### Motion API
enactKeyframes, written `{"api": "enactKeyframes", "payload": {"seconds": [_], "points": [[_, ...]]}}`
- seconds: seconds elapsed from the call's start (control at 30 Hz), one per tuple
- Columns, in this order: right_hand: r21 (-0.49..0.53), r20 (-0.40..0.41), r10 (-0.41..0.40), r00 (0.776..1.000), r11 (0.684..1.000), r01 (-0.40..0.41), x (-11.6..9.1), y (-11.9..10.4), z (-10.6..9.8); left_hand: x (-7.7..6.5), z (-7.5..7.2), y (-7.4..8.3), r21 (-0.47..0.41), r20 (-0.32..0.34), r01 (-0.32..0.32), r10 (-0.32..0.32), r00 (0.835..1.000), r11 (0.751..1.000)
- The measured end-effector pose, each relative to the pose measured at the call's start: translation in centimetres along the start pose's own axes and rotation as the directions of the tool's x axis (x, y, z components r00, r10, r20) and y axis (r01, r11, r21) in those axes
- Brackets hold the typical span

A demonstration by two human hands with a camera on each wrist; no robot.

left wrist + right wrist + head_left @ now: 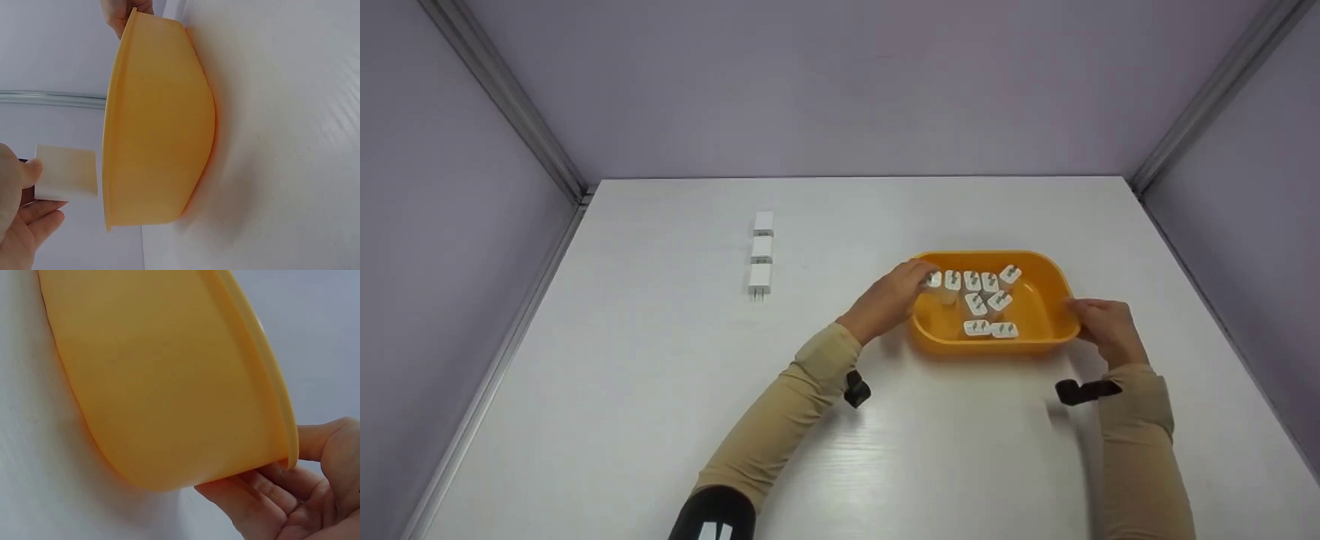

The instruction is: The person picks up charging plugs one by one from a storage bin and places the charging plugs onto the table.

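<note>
A yellow plastic basin (1041,324) stands on the white table, with several white plug adapters (972,281) in it, prongs up. My left hand (894,294) is over the basin's left end. In the left wrist view its thumb and fingers pinch a white plug adapter (66,173) just above the rim; the end near the fingers is partly hidden. At the basin's right end, my right hand (1110,326) grips the rim, thumb at the edge and fingers against the outer wall (169,410).
Three white plug adapters (762,250) lie in a line to the left on the white table (660,390), the nearest with its prongs facing me. Pale panels (847,90) stand behind the table and along both sides.
</note>
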State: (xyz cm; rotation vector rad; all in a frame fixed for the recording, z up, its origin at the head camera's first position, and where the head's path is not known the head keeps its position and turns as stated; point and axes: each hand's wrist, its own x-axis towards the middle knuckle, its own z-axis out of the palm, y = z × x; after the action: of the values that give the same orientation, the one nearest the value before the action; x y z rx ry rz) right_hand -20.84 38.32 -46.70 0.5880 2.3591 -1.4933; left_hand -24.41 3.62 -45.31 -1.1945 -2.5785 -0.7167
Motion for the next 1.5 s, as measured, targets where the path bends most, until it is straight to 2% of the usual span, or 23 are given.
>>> {"api": "enactKeyframes", "payload": {"seconds": [0.1,0.27,0.4,0.6,0.8,0.97,1.07,1.23,1.37,1.5], "points": [[0.003,-0.003,-0.006,1.000,1.000,0.006,0.0,0.0,0.1,-0.4,-0.4,-0.4,-0.005,-0.024,0.020,-0.020,1.000,1.000],[0.029,-0.006,-0.027,1.000,0.999,0.028,0.1,0.0,0.0,-1.1,-1.0,-1.0,0.002,-0.024,0.059,-0.059,0.998,0.998],[0.039,-0.018,-0.008,1.000,0.999,0.008,0.2,0.0,0.1,-1.7,-1.4,-1.5,-0.012,-0.024,0.086,-0.086,0.996,0.996],[0.001,-0.030,0.032,0.999,0.999,-0.032,0.2,0.0,0.2,-3.0,-1.9,-2.9,-0.026,-0.037,0.103,-0.104,0.994,0.994],[0.006,-0.027,0.037,0.999,0.999,-0.037,0.1,0.0,0.2,-4.8,-2.8,-4.7,-0.019,-0.012,0.139,-0.139,0.990,0.990],[0.007,-0.023,0.034,0.999,0.999,-0.034,0.0,-0.1,0.3,-6.0,-3.8,-5.9,0.014,0.028,0.194,-0.194,0.981,0.981],[0.004,-0.030,0.027,0.999,1.000,-0.027,0.0,0.0,0.2,-6.4,-4.3,-6.2,0.005,0.053,0.220,-0.220,0.974,0.975],[0.027,-0.027,0.009,1.000,1.000,-0.008,0.0,0.0,0.2,-7.3,-4.8,-6.6,0.029,0.074,0.225,-0.226,0.971,0.974],[0.054,-0.021,-0.003,1.000,0.999,0.005,0.0,0.0,0.3,-8.1,-5.3,-6.9,0.041,0.056,0.221,-0.223,0.973,0.974],[0.028,-0.025,0.002,1.000,1.000,-0.001,-0.1,0.1,0.3,-8.8,-5.7,-7.3,0.032,0.036,0.232,-0.233,0.972,0.972]]}}
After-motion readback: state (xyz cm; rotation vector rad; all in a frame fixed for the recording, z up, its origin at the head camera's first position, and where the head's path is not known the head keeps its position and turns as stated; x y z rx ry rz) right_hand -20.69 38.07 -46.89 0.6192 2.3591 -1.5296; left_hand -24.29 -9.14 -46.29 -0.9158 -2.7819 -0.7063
